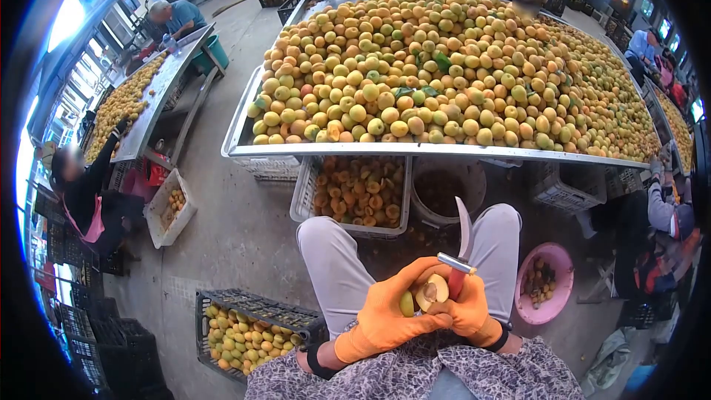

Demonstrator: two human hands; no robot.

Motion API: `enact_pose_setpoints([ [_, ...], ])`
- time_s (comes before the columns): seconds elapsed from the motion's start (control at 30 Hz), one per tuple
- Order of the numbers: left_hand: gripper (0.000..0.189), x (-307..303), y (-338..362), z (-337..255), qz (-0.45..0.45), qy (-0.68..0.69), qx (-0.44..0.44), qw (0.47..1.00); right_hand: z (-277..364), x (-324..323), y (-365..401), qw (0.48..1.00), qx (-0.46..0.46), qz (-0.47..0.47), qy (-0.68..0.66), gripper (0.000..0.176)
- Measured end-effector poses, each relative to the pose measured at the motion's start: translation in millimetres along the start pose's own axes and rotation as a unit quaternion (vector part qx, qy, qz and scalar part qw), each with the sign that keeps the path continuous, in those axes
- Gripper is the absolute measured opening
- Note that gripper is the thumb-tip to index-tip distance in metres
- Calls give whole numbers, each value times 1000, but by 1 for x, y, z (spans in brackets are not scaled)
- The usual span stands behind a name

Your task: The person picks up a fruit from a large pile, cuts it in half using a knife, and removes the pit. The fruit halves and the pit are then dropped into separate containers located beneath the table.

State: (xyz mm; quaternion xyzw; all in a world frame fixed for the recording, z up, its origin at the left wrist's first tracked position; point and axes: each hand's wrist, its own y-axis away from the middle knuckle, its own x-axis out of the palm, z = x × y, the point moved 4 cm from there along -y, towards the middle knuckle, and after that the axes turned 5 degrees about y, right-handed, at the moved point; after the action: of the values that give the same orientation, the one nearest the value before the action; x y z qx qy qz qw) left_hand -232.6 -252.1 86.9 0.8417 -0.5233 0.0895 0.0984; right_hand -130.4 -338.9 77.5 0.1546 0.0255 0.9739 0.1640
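Note:
Over my lap, both my hands wear orange gloves. My left hand point(385, 318) is closed around a cut apricot point(432, 292), whose pale flesh and hollow face up; another yellow-green piece shows beside it. My right hand point(472, 315) grips a knife point(465, 231) by its red handle, its curved blade pointing up and away from me. A silver metal piece lies across the knife where blade meets handle. The right fingers sit close against the apricot, and whether they also hold it is hard to see.
A metal-edged table point(333, 150) piled with apricots stands ahead. Beneath it are a crate point(298, 207) of apricot halves and a bucket point(483, 185). A black crate point(259, 310) of apricots sits at left, a pink basin point(564, 281) at right. Other people work around nearby tables.

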Motion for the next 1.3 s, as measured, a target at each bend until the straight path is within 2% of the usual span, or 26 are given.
enact_pose_setpoints([
  [0.23, 72, 7, 5, 2, -11, 62, 8, 998, 0, 7, 6, 996, 1, -41, -75, 29],
  [0.33, 61, 8, 8, 9, -42, 100, 24, 994, -3, 7, 4, 997, -15, -56, -58, 25],
  [0.47, 58, 3, 3, 18, -82, 109, 10, 991, -10, -1, -3, 998, -18, -25, -53, 23],
  [0.53, 55, -4, -4, 12, -90, 108, 7, 990, -15, -8, -7, 992, 115, -22, -48, 23],
  [0.57, 50, -12, -4, 10, -111, 143, -78, 980, -14, -9, -12, 995, 88, 21, -36, 29],
  [0.6, 46, -16, -2, 12, -132, 177, -165, 961, -19, -11, -14, 996, 83, 21, -35, 29],
  [0.67, 40, -21, -4, 16, -148, 159, -153, 964, -24, -12, -16, 997, 49, 35, -54, 39],
  [0.7, 39, -21, -7, 18, -134, 135, -155, 969, -20, -13, -18, 998, 25, 59, 2, 45],
  [0.73, 38, -23, -10, 20, -119, 110, -155, 974, -22, -13, -18, 999, 19, 50, 1, 44],
  [0.8, 38, -28, -13, 28, -78, 134, -164, 974, -36, -24, -18, 989, -21, 48, 135, 44],
  [0.87, 40, -30, -16, 38, -49, 176, -195, 964, -18, -21, -18, 950, -94, 26, 296, 50],
  [0.97, 37, -25, -19, 40, -48, 144, -174, 973, -15, -20, -17, 932, -100, 40, 345, 54],
  [1.03, 34, -26, -24, 51, -44, 116, -160, 979, -18, -24, -16, 933, -98, 31, 345, 54],
  [1.1, 32, -28, -30, 60, -44, 84, -105, 990, -27, -29, -16, 934, -103, 17, 343, 50],
  [1.13, 32, -29, -31, 70, -42, 84, -105, 990, -30, -30, -17, 934, -103, 15, 343, 50],
  [1.2, 31, -31, -32, 89, -80, 194, -151, 966, -42, -39, -19, 973, -1, -29, 230, 42],
  [1.3, 31, -31, -35, 74, -54, 231, -171, 956, -59, -50, -19, 981, -12, -57, 185, 42],
])
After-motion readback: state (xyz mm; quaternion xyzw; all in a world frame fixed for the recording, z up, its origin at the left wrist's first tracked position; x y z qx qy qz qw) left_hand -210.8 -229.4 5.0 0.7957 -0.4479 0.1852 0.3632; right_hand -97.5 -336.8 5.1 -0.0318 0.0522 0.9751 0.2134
